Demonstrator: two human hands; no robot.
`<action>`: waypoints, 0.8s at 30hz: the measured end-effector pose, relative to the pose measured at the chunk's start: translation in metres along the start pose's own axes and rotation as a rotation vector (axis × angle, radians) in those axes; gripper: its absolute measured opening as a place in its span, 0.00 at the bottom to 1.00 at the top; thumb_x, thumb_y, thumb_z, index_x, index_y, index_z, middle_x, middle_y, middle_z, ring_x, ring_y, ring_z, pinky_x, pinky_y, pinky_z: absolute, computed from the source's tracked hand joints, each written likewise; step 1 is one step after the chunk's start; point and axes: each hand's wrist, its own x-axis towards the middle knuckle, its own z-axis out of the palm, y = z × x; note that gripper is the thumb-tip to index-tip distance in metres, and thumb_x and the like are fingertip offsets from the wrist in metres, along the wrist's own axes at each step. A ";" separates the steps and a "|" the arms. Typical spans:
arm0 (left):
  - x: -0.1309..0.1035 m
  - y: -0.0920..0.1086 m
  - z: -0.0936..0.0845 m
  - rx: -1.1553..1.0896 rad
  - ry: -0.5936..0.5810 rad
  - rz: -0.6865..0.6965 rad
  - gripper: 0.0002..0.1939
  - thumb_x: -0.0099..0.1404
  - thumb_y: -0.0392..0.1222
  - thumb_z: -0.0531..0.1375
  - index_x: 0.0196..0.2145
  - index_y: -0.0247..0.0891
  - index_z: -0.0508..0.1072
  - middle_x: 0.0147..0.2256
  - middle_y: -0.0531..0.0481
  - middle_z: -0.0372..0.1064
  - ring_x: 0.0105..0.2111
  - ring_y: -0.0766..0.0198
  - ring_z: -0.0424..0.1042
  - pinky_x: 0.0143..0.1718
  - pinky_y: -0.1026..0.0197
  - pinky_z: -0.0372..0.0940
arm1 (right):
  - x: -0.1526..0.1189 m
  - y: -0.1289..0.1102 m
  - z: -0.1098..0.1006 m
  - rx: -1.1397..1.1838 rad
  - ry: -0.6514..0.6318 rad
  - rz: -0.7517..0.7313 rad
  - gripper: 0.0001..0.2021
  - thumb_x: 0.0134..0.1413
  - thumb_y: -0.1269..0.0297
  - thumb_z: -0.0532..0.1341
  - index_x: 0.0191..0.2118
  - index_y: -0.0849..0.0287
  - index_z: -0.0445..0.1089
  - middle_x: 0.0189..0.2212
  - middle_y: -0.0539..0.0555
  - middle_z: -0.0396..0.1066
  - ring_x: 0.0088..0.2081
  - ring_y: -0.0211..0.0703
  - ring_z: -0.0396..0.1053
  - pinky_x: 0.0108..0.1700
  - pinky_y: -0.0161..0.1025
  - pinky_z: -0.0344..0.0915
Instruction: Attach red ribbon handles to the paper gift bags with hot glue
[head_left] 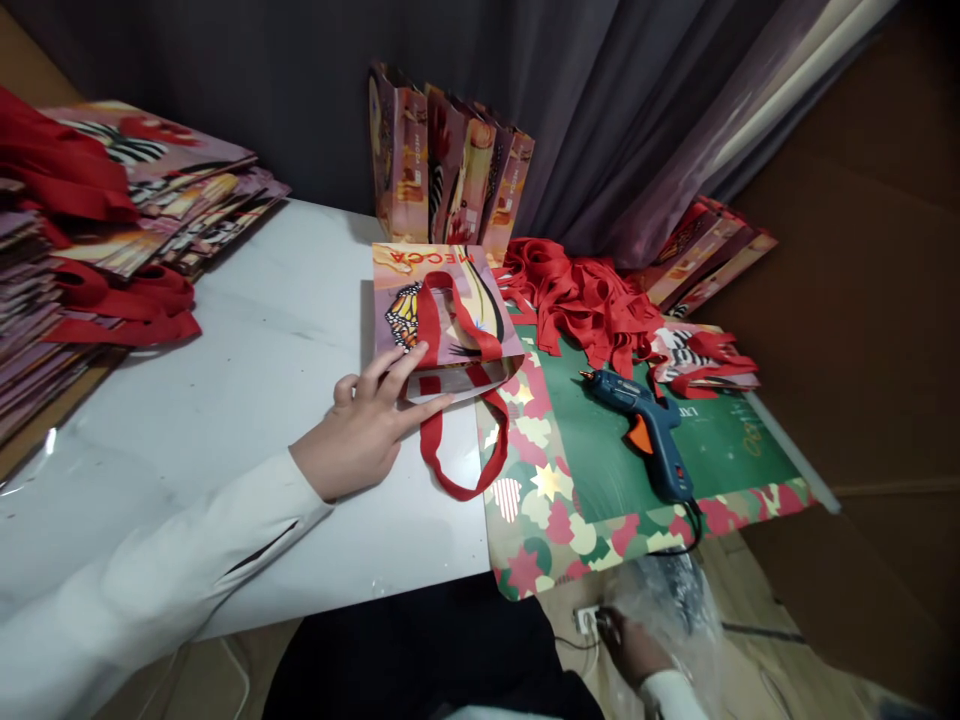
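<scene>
My left hand [367,420] rests with its fingers spread on the near edge of a patterned paper bag [397,285]. The bag lies on the white table, its mouth toward me, with one red ribbon handle [430,320] over its face and another [465,492] looping out on the near side. Low beside the table, my right hand [634,640] is at a white power socket [587,620], its fingers closed round something dark that I cannot make out. A blue glue gun [637,415] with an orange trigger lies on the green mat [600,480].
Red ribbons [577,290] are heaped behind the glue gun. Upright bags [450,170] stand at the back by the grey curtain [300,100], and more [705,260] at the right. Stacked flat bags [30,330] fill the left side. A cable hangs from the glue gun.
</scene>
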 end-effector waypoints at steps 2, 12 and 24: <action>0.000 0.000 0.000 -0.010 -0.004 -0.001 0.38 0.58 0.26 0.53 0.60 0.60 0.62 0.69 0.46 0.31 0.65 0.40 0.41 0.52 0.40 0.54 | 0.020 -0.001 -0.019 0.034 -0.025 0.025 0.27 0.62 0.54 0.43 0.21 0.58 0.71 0.18 0.56 0.72 0.22 0.46 0.72 0.26 0.37 0.65; 0.000 0.000 -0.001 -0.046 -0.004 -0.007 0.38 0.58 0.25 0.53 0.60 0.60 0.62 0.69 0.48 0.29 0.65 0.40 0.41 0.55 0.40 0.51 | 0.018 -0.063 -0.096 0.021 -0.182 -0.601 0.31 0.46 0.77 0.50 0.60 0.62 0.65 0.34 0.61 0.79 0.31 0.48 0.78 0.30 0.36 0.72; -0.002 -0.003 0.004 -0.070 0.020 0.012 0.43 0.56 0.26 0.57 0.63 0.65 0.54 0.69 0.54 0.19 0.66 0.38 0.40 0.56 0.36 0.47 | 0.065 -0.176 -0.214 -0.125 0.062 -1.105 0.28 0.62 0.70 0.53 0.67 0.57 0.52 0.67 0.54 0.50 0.68 0.49 0.45 0.67 0.55 0.48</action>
